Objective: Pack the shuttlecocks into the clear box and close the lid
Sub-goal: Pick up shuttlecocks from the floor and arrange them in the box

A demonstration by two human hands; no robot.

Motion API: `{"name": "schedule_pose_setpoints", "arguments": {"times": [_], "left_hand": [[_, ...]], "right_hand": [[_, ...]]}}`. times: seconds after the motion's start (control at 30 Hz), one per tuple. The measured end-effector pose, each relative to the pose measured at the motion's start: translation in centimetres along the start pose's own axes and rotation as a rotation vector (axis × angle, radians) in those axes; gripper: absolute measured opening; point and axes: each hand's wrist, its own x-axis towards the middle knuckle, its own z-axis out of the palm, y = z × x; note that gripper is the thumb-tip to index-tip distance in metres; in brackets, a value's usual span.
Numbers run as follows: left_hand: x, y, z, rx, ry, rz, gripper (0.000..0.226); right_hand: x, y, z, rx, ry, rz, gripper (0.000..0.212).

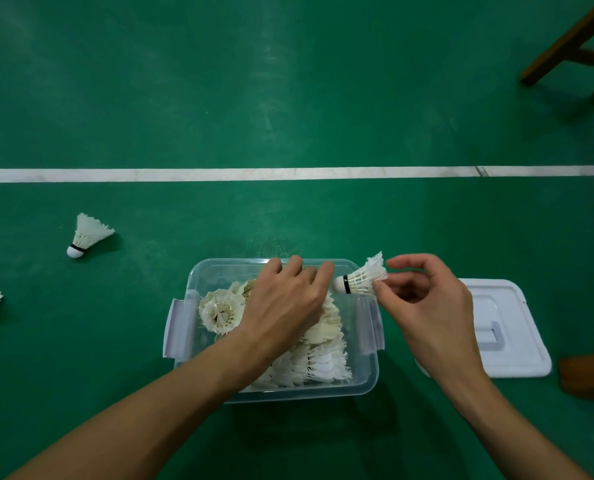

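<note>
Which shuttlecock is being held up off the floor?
The shuttlecock pinched by the right hand over the clear box; the others lie inside it or on the floor.

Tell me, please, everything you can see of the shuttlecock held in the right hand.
The held shuttlecock is white, with a rounded white cork tip, a black band behind it, and a feather skirt with frayed edges. It lies roughly level, tip pointing left, above the right rim of the clear box. The right hand pinches its skirt between thumb and fingertips. The fingers of the left hand reach close to the tip; contact is unclear.
</note>
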Motion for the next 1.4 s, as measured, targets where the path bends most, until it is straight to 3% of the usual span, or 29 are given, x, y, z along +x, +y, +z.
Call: {"name": "schedule_pose_setpoints", "arguments": {"times": [0.27, 0.53, 0.7, 1.07, 1.2, 1.4], "left_hand": [[-0.7, -1.9, -0.3, -0.207, 0.043, -0.108, 0.07], [-1.8, -3.0, -1.6, -0.285, 0.04, -0.158, 0.072], [-2.3, -2.9, -1.4, -0.282, 0.059, -0.175, 0.063], [-1.8, -1.8, -0.8, -0.09, 0.021, -0.133, 0.059], [-1.6, -1.6, -0.8, -0.074, 0.026, -0.108, 0.066], [-2.0, -1.8, -1.5, -0.211, 0.018, -0.072, 0.067]], "right_hand": [[-0.3, 0.0, 0.5, -0.055, -0.036, -0.048, 0.028], [-0.6, -0.3, 4.1, -0.021, -0.144, -0.054, 0.026], [-0.3, 0.7, 5.8, 0.002, -0.223, 0.04, 0.029], [0.8, 0.2, 5.9, -0.414, -0.241, -0.016, 0.051], [1.3, -0.6, 3.9, -0.505, -0.205, -0.091, 0.046], [1.0, -0.4, 3.0, -0.44, -0.193, -0.112, 0.034]]}}
